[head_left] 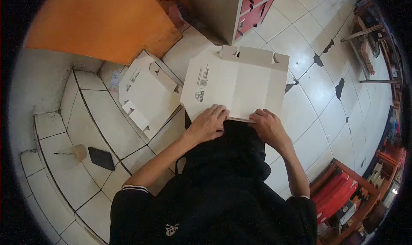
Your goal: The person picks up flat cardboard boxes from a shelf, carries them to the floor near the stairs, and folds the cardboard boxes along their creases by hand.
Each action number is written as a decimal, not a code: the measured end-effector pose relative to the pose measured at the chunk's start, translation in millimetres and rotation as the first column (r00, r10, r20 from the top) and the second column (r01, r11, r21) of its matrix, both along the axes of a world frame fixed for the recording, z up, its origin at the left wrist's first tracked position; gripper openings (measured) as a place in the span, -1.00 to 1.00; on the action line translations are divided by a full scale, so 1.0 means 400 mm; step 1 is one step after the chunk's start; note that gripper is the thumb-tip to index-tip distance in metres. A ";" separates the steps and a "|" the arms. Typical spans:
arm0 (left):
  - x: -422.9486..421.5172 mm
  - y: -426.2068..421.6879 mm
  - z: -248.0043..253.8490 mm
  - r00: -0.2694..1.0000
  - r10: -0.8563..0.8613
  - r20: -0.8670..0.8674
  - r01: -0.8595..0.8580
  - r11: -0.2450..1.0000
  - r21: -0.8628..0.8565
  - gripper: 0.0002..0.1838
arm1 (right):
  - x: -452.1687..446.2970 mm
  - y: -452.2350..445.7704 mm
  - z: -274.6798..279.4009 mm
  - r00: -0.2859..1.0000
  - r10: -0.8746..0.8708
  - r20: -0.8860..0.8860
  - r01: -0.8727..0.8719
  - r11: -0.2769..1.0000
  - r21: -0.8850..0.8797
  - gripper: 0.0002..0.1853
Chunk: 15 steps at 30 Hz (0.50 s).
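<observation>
A partly folded white cardboard box (251, 84) with black print on its left flap lies across my lap. My left hand (209, 124) grips its near edge, left of the middle, with the fingers curled over the board. At the near right corner, my right hand (269, 127) pinches the same edge between thumb and fingers. The far side wall stands folded up, with small tabs bent inward. Beside it on the left, a second flattened white box (150, 90) with folded tabs rests on the tiled floor.
A dark phone (101, 158) and a cup with a straw (79, 152) are on the tiled ledge to the left. A cabinet with red drawers (251, 19) stands ahead beside an orange panel (103, 22). Wooden shelving (365, 187) holds red items at right.
</observation>
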<state>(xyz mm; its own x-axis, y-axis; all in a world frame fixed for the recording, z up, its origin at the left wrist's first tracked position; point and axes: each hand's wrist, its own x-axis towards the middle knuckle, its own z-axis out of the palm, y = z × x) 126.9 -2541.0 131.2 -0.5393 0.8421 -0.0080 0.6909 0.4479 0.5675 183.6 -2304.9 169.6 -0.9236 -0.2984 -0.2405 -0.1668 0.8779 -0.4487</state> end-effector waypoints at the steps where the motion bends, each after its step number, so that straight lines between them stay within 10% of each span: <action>1: 0.002 -0.001 0.006 1.000 -0.018 -0.021 0.018 1.000 -0.014 -0.31 | -0.012 0.005 0.006 1.000 0.012 0.026 -0.011 1.000 -0.026 -0.85; 8: 0.012 -0.019 -0.021 0.992 -0.056 -0.117 0.047 0.996 -0.081 -0.52 | -0.019 0.003 0.003 0.997 0.063 0.054 -0.064 0.998 0.009 -0.85; 15: -0.147 0.007 -0.053 0.929 -0.222 0.297 0.225 0.974 0.025 -0.84 | -0.021 -0.002 -0.017 0.995 0.096 0.028 -0.096 0.995 0.009 -0.88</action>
<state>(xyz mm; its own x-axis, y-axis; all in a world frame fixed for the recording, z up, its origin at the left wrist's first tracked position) 68.1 -2538.1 110.1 -0.3089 0.9396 -0.1472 0.5748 0.3077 0.7582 175.3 -2305.6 162.9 -0.8838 -0.3830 -0.2685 -0.2388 0.8630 -0.4452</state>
